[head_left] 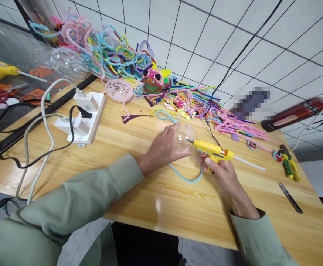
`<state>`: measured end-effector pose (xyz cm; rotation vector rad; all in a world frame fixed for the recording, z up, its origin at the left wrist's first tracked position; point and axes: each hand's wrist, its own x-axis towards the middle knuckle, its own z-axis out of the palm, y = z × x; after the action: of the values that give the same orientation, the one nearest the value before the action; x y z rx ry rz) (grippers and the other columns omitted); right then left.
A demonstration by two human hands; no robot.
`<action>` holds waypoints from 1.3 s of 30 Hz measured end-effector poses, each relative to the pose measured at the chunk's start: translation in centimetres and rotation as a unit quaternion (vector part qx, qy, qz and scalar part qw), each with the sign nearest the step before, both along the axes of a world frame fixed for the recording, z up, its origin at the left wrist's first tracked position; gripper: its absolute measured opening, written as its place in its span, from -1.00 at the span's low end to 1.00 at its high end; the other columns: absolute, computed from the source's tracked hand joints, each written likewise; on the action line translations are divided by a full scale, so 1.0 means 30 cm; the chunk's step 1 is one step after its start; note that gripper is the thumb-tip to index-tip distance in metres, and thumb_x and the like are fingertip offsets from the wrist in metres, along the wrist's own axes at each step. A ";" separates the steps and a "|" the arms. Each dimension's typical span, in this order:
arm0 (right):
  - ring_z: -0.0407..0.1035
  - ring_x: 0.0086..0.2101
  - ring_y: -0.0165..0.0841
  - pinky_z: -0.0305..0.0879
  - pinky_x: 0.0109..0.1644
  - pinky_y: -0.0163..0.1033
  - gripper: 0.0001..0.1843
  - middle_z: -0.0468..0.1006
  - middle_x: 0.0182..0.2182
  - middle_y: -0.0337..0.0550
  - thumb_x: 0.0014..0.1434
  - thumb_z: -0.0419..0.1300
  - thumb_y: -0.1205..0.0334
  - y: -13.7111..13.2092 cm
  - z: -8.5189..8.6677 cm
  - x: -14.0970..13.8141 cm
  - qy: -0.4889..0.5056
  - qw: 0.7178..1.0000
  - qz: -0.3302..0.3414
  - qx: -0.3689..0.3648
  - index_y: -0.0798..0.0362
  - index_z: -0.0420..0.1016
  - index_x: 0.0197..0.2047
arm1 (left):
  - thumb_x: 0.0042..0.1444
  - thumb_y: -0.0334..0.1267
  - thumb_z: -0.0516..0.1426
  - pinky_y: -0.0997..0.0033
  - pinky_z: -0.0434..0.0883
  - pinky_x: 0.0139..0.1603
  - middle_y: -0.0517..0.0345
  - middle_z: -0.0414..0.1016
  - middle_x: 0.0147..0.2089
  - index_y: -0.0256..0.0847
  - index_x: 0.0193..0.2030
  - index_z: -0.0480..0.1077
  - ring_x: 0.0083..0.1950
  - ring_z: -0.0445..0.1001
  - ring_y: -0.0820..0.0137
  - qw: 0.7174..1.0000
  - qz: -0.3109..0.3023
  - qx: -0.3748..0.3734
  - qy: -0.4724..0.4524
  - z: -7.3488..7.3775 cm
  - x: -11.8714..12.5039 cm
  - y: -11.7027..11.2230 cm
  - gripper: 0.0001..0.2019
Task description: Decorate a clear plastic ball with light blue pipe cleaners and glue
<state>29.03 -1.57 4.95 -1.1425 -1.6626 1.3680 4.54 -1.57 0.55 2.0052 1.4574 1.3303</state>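
Note:
My left hand is curled round the side of a clear plastic ball. In my right hand is a yellow hot glue gun, its metal nozzle pointing left against or just in front of the ball; I cannot tell whether it touches. A white glue stick sticks out of the gun's back end. Below the ball, a light blue pipe cleaner curves over the wooden table between my hands; its upper ends are hidden by the hands.
Behind lie heaps of coloured pipe cleaners and a pink decorated ball with eyes. At left stand a white power strip with cables and another glue gun. Pliers, a craft knife and a red flask are at right.

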 end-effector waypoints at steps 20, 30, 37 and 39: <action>0.32 -0.45 -0.35 0.35 -0.34 -0.19 -0.54 0.58 -0.35 -0.17 0.18 0.45 -0.26 0.006 -0.009 0.006 0.015 1.000 -0.002 -0.005 -0.03 0.64 -0.17 | -0.04 0.04 0.52 -0.17 0.43 0.44 -0.33 0.36 0.42 -0.21 0.47 0.06 0.47 0.39 -0.13 1.000 -0.002 0.012 0.002 -0.007 -0.002 0.003 0.07; 0.31 -0.46 -0.35 0.34 -0.36 -0.20 -0.56 0.58 -0.36 -0.16 0.19 0.44 -0.24 -0.003 -0.002 -0.001 0.017 1.000 0.010 -0.006 -0.02 0.64 -0.19 | -0.04 0.05 0.52 -0.17 0.41 0.46 -0.32 0.35 0.44 -0.21 0.47 0.07 0.48 0.37 -0.12 1.000 -0.004 -0.001 -0.006 -0.001 -0.002 0.001 0.07; 0.35 -0.45 -0.32 0.35 -0.31 -0.12 -0.72 0.61 -0.27 -0.13 0.25 0.35 -0.08 0.041 0.031 0.093 0.064 0.994 -0.058 0.070 -0.05 0.60 -0.17 | -0.04 0.00 0.52 -0.16 0.37 0.50 -0.29 0.35 0.42 -0.20 0.48 0.07 0.48 0.36 -0.09 0.999 0.012 -0.018 -0.048 -0.002 -0.005 0.001 0.06; 0.41 -0.39 -0.27 0.40 -0.26 -0.09 -0.77 0.62 -0.21 -0.13 0.28 0.30 -0.02 0.061 0.030 0.169 0.024 0.984 -0.103 0.145 -0.09 0.59 -0.10 | 0.00 -0.05 0.50 -0.12 0.38 0.48 -0.26 0.32 0.44 -0.18 0.49 0.06 0.49 0.35 -0.06 0.997 0.027 -0.016 -0.076 0.000 -0.009 0.000 0.03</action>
<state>34.11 0.26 5.85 -1.0669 -1.5984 0.9800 4.26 -1.58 0.56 1.8143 1.4637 1.4383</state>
